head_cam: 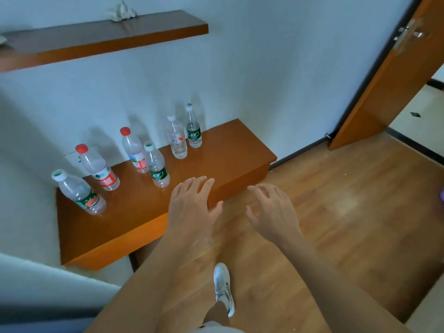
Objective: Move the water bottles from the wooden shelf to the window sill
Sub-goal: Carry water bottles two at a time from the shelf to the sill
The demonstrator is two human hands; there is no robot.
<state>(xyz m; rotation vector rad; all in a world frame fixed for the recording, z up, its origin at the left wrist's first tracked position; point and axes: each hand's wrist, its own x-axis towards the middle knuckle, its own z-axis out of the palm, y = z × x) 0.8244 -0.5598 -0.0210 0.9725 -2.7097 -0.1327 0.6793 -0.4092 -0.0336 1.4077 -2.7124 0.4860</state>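
Observation:
Several clear water bottles stand upright on a low wooden shelf [216, 159] against the white wall. From left: a white-capped bottle with a green label [79, 192], a red-capped bottle [98, 168], a second red-capped bottle [134, 150], a green-labelled bottle [157, 165], a white-capped bottle [177, 138] and a tall green-labelled bottle [193, 127]. My left hand [192, 203] hovers over the shelf's front edge, fingers relaxed, holding nothing, just right of the green-labelled bottle. My right hand [269, 210] hangs beside it over the floor, empty, fingers loosely curled. No window sill is in view.
A higher wooden wall shelf [108, 39] carries a pale shell-like ornament [122, 12]. An open wooden door [396, 82] stands at the right. Wooden floor [336, 212] lies right of the low shelf. My white shoe [223, 287] is below my arms. A white bed edge [36, 280] is at lower left.

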